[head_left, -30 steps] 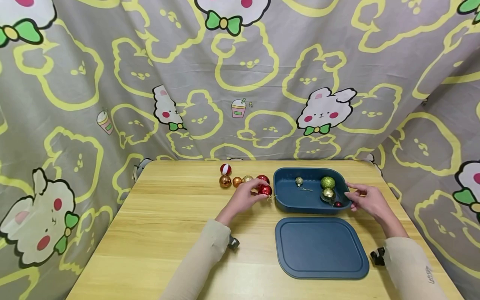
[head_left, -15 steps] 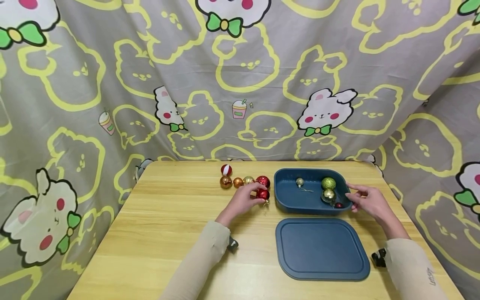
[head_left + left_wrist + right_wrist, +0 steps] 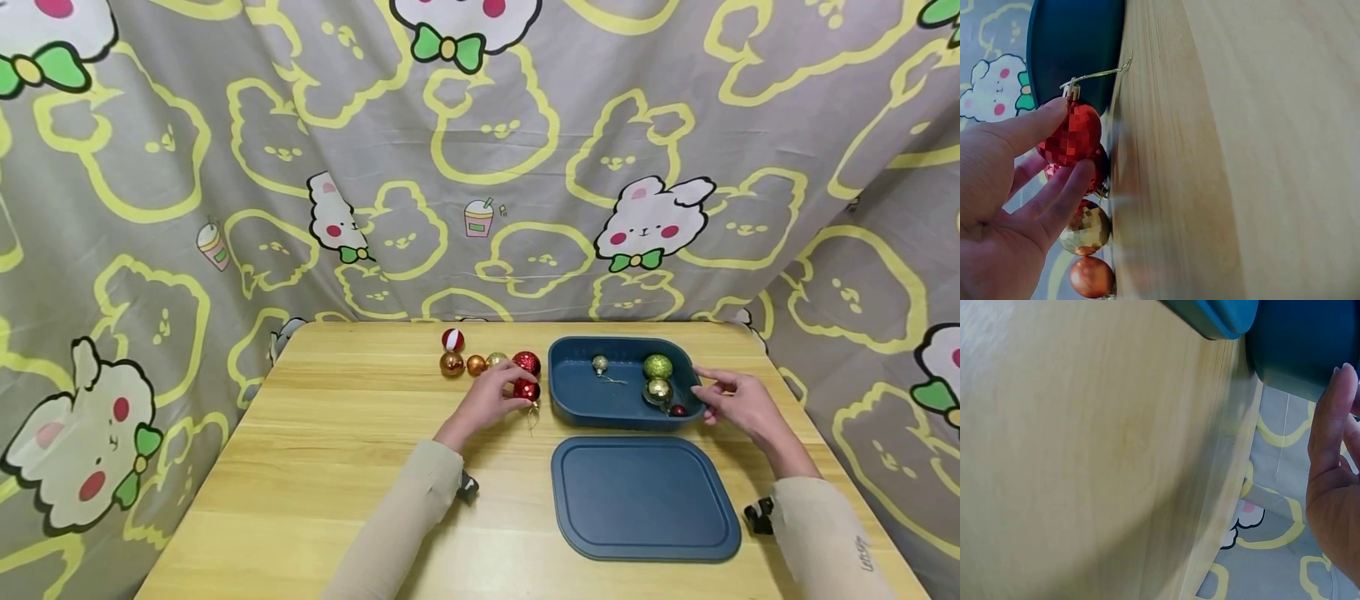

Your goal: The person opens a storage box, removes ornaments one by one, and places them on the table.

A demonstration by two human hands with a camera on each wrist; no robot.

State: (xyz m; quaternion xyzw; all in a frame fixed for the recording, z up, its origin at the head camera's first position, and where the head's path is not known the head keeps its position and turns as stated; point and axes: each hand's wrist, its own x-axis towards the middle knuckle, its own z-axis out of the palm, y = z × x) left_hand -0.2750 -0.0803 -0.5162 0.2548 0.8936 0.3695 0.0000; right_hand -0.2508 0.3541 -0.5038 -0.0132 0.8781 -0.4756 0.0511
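In the head view my left hand (image 3: 495, 396) pinches a shiny red faceted Christmas ball (image 3: 1072, 134) between thumb and fingers. Its gold cap and string loop (image 3: 1104, 74) face the near side. Right behind it sits a larger red ball (image 3: 527, 362), partly hidden by the fingers in the left wrist view. My right hand (image 3: 738, 404) holds the right end of a dark blue box (image 3: 592, 417) at its rim. Inside the box lie a small gold ball (image 3: 600, 364), a green glitter ball (image 3: 657, 367), a gold ball (image 3: 658, 391) and a small dark red ball (image 3: 678, 411).
Left of the box stand a gold ball (image 3: 1088, 228), an orange ball (image 3: 476, 364), a copper ball (image 3: 452, 363) and a red-and-white ball (image 3: 453, 339). A flat blue lid (image 3: 645, 500) lies in front of the box. A patterned curtain (image 3: 405, 275) hangs behind the wooden table (image 3: 315, 483).
The red ball in my left hand has turned, its string swinging from the box side toward the near side, and it sits slightly lower and further left. My right hand stays at the box.
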